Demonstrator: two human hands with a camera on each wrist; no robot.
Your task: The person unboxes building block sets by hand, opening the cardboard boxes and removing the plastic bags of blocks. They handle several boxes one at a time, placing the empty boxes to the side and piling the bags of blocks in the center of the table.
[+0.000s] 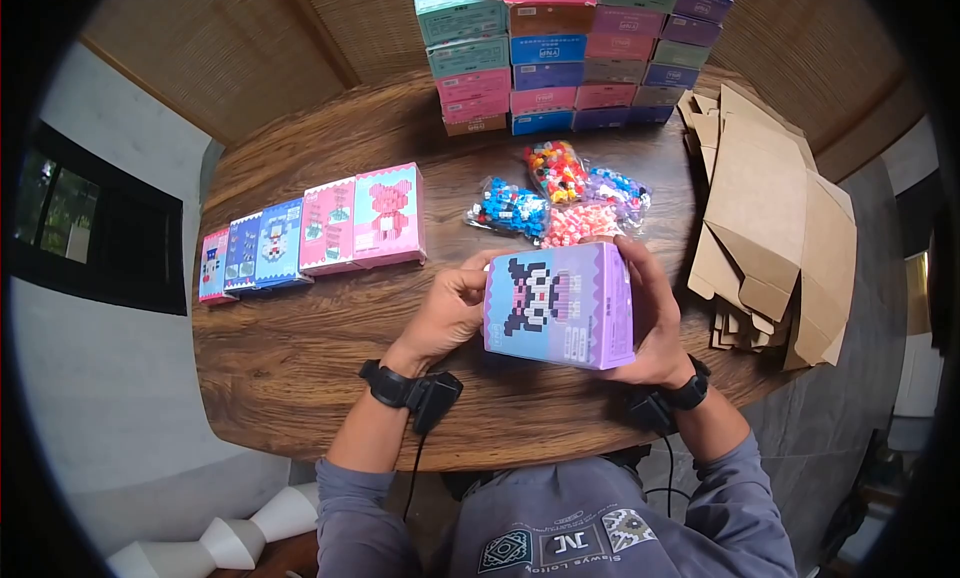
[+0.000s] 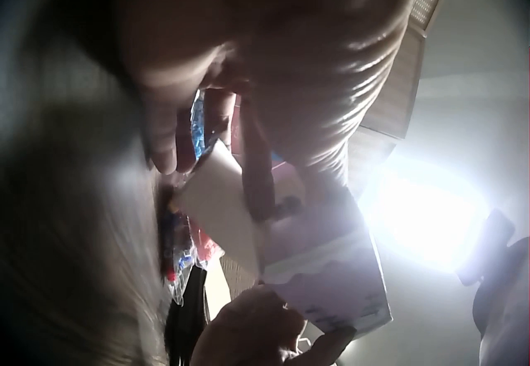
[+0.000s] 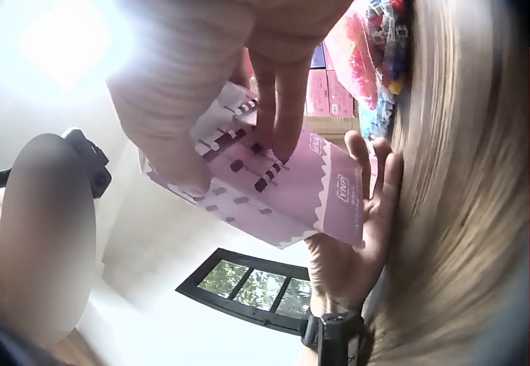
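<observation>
A small purple and blue cardboard box (image 1: 540, 303) with a pixel-style character on its front is held up over the near part of the table. My right hand (image 1: 655, 328) grips its right side, fingers over the far edge and thumb side below. At the box's left end is my left hand (image 1: 445, 313), its fingers bent close against the end. The left wrist view shows a white flap (image 2: 219, 200) standing out from the box between the left fingers. Behind the box lie clear bags of small building bricks (image 1: 515, 210), in blue, red-yellow, pink and purple.
Stacked colourful boxes (image 1: 548, 73) stand at the back of the wooden table (image 1: 300, 378). A row of pink and blue boxes (image 1: 385, 218) lies to the left. Flattened brown cartons (image 1: 760, 208) are piled at the right, reaching the table's edge.
</observation>
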